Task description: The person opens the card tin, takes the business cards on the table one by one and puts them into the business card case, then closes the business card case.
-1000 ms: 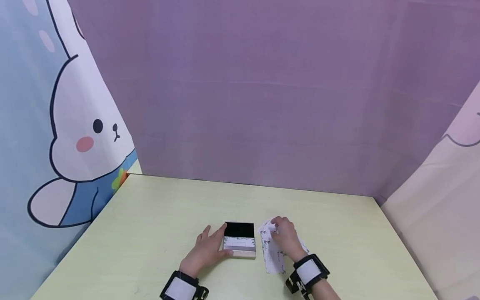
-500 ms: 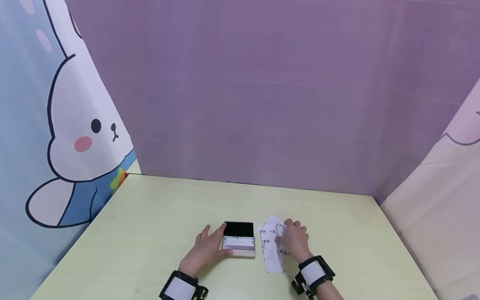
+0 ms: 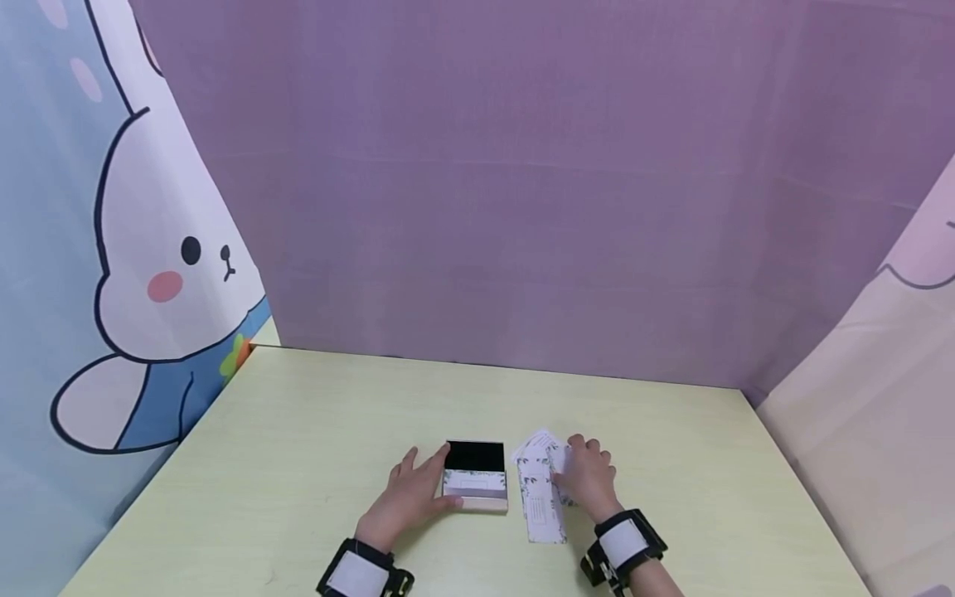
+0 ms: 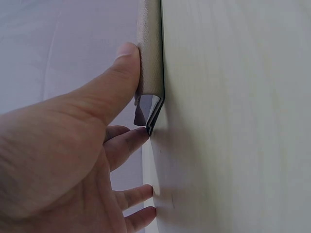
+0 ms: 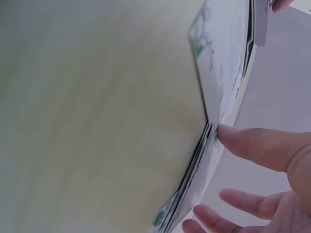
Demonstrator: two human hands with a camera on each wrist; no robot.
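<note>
- My left hand rests flat on the pale green table, fingers relaxed, thumb pressed against the left end of the small open box; nothing is gripped.
- The box sits near the table's front edge, between my two hands, its black interior showing.
- My right hand lies on the fanned stack of printed cards, just right of the box; the thumb tip touches the stack's edge.
- Whether my right fingers actually pinch a card is unclear; they look loose.
- A purple backdrop stands behind the table.
</note>
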